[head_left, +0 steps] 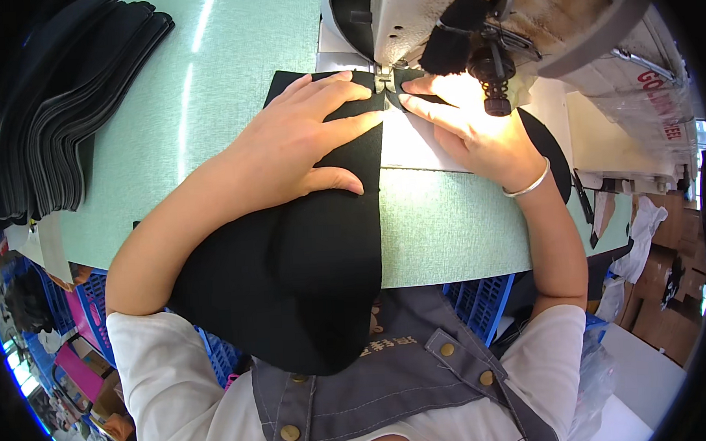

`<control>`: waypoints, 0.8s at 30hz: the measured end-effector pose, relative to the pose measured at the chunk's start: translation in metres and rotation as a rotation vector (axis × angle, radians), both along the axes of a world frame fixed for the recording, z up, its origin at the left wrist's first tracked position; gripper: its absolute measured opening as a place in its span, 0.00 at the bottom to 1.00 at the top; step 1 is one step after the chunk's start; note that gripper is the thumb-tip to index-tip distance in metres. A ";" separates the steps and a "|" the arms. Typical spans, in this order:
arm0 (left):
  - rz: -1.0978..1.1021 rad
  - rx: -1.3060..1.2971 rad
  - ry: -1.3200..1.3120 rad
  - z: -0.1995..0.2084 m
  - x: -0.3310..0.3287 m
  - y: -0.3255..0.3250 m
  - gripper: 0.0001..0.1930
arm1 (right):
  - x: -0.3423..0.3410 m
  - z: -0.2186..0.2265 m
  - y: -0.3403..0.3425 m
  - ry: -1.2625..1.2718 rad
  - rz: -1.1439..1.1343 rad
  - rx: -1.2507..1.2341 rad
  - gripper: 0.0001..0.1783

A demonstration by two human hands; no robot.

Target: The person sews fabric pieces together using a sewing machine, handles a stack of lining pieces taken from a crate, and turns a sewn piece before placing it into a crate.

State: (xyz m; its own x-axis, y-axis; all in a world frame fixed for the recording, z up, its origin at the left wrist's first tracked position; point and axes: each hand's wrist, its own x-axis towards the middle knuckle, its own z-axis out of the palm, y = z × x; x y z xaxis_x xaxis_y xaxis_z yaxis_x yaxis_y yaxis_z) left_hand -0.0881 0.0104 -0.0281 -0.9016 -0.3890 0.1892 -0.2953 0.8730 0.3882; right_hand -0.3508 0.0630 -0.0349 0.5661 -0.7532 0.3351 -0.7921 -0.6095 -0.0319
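A large black fabric piece [291, 255] lies under the presser foot [384, 79] of a sewing machine [423, 20] and drapes over the table's front edge onto my apron. My left hand [310, 132] rests flat on it, fingers spread, with the fingertips just left of the foot. To the right of the foot my right hand [475, 128], wearing a silver bangle [531, 180], presses stretched fingers onto a second black fabric part [422, 83]. More black fabric [545, 153] shows beyond that wrist. Whether the two parts are joined beneath the foot, I cannot tell.
A tall stack of black fabric pieces [64, 99] stands at the left on the pale green table [440, 224]. Dark scissors or snips [584, 198] lie at the right edge. Blue crates [482, 301] sit below the front edge. A lamp lights the needle area brightly.
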 end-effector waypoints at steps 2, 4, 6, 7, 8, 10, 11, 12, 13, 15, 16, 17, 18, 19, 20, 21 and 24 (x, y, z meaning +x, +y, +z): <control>0.003 0.013 0.004 0.000 0.000 0.000 0.35 | -0.001 -0.005 0.000 0.005 0.013 -0.020 0.24; -0.002 0.041 -0.007 0.000 0.001 0.001 0.36 | -0.002 -0.006 0.002 0.010 0.026 -0.036 0.24; 0.006 0.014 -0.005 -0.007 0.003 0.002 0.36 | -0.001 -0.005 0.004 0.015 0.008 -0.010 0.24; 0.007 -0.013 -0.005 -0.009 0.004 0.002 0.36 | -0.001 -0.004 0.004 0.018 0.015 -0.011 0.24; 0.011 -0.013 -0.008 -0.010 0.005 0.002 0.36 | 0.000 -0.004 0.005 0.015 0.020 -0.011 0.24; 0.008 0.028 -0.016 -0.011 0.005 0.002 0.37 | 0.001 -0.004 0.006 0.008 0.008 -0.004 0.25; 0.008 0.030 -0.018 -0.010 0.006 0.001 0.37 | 0.001 -0.003 0.006 0.009 0.000 0.015 0.25; 0.007 0.023 -0.012 -0.011 0.006 0.001 0.37 | 0.002 -0.002 0.007 0.010 0.002 0.020 0.25; 0.006 0.017 -0.005 -0.011 0.006 0.000 0.37 | 0.004 -0.002 0.008 0.027 -0.015 0.011 0.25; -0.001 0.026 0.008 -0.011 0.006 -0.003 0.37 | 0.007 -0.001 0.008 0.044 -0.033 0.004 0.25; -0.011 0.029 0.021 -0.011 0.006 -0.005 0.37 | 0.007 0.000 0.008 0.032 -0.018 0.008 0.25; -0.011 0.030 0.021 -0.012 0.005 -0.004 0.37 | 0.007 0.000 0.008 0.020 -0.004 0.011 0.25; -0.009 0.012 0.030 -0.011 0.005 -0.005 0.37 | 0.008 -0.001 0.008 0.016 -0.005 0.010 0.25; -0.008 -0.006 0.040 -0.010 0.005 -0.005 0.37 | 0.008 -0.001 0.008 0.008 -0.006 -0.012 0.25; -0.010 -0.008 0.037 -0.010 0.004 -0.005 0.37 | 0.009 -0.002 0.008 0.000 -0.006 -0.035 0.26; -0.003 -0.010 0.042 -0.011 0.003 -0.006 0.36 | 0.009 -0.002 0.008 -0.002 -0.008 -0.040 0.26; 0.000 -0.036 0.055 -0.013 0.002 -0.007 0.35 | 0.009 -0.003 0.007 0.072 -0.033 -0.054 0.25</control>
